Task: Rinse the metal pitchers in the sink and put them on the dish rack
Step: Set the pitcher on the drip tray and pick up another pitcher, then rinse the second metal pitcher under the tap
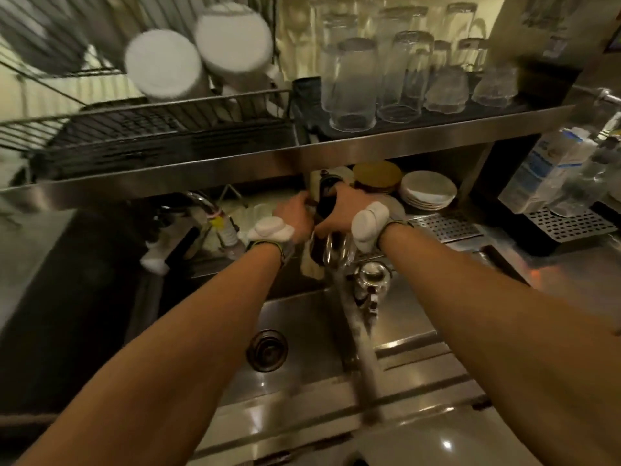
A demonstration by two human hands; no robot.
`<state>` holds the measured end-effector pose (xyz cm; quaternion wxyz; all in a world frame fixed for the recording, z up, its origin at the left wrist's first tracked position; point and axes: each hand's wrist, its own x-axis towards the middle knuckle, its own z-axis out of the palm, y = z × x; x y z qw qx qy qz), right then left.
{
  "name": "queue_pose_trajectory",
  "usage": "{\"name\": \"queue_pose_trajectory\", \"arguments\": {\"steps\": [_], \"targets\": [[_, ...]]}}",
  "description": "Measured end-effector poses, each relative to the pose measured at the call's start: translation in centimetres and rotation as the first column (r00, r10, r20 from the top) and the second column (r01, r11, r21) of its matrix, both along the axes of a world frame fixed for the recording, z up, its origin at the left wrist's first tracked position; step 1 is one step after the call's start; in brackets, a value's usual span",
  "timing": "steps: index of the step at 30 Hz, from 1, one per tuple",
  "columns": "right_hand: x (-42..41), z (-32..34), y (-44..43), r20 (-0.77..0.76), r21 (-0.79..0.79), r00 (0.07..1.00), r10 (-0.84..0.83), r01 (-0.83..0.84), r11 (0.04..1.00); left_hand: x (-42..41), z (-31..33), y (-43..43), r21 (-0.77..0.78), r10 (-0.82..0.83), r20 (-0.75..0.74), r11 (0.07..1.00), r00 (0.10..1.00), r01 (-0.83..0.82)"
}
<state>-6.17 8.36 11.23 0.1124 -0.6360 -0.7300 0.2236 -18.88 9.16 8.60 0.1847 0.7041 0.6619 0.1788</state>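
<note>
- Nearest the camera, in the head view, two bare forearms (168, 348) reached forward from the lower corners over a stainless steel sink (302, 317), with its round drain (267, 348) showing between them.
- Left hand (295, 216) and right hand (339, 210) met at the far edge of the sink, each with a white pad (369, 223) strapped at the wrist. Both had fingers curled round a metal pitcher (331, 248), gripping it between them.
- The pitcher hung over the back of the basin, just under a steel shelf (369, 146). Blur hid whether it was one pitcher or two nested together.
- No stream of water could be made out. The faucet (369, 274) stood just right of the pitcher, its spout reaching toward the camera.
- The dish rack (168, 136) sat on the shelf to the upper left, holding two upturned white cups (161, 65) and no metal pitcher that could be seen. Rinsing therefore seemed under way or about to begin, with the lift to the rack left to do.
- The shelf's front lip lay between pitcher and rack, so the pitcher would likely need to come toward the person before going up.
- Upturned glasses (356, 85) crowded the shelf right of the rack. Stacked white plates (426, 193) sat beneath it near the right hand, and a carton (544, 169) stood well to the right.
</note>
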Motion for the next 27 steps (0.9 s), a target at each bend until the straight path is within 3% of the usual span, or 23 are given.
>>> {"name": "queue_pose_trajectory", "arguments": {"steps": [6, 14, 21, 23, 27], "targets": [[-5.0, -4.5, -1.5, -0.050, -0.136, 0.993, 0.106, -0.112, 0.984, -5.7, -4.2, -2.8, -0.159, 0.100, -0.064, 0.981, 0.993, -0.109], [-7.7, -9.8, -1.8, -0.180, -0.235, 0.971, 0.156, -0.197, 0.952, -10.2, -9.9, -3.9, -0.275, 0.262, 0.019, 0.929, 0.965, -0.247], [-10.5, -13.5, -0.6, -0.193, -0.256, 0.968, 0.158, -0.205, 0.945, -14.5, -11.6, -3.4, -0.412, 0.193, -0.040, 0.890, 0.980, -0.193], [-11.5, -14.4, -0.1, -0.212, -0.274, 0.967, 0.143, -0.200, 0.941, -16.0, -10.9, -2.6, -0.363, 0.235, -0.120, 0.894, 0.965, -0.263], [-13.4, -15.9, 0.4, -0.189, -0.313, 0.973, 0.135, -0.190, 0.930, -20.2, -9.1, -0.2, -0.020, 0.477, -0.128, 0.875, 0.870, -0.483]]}}
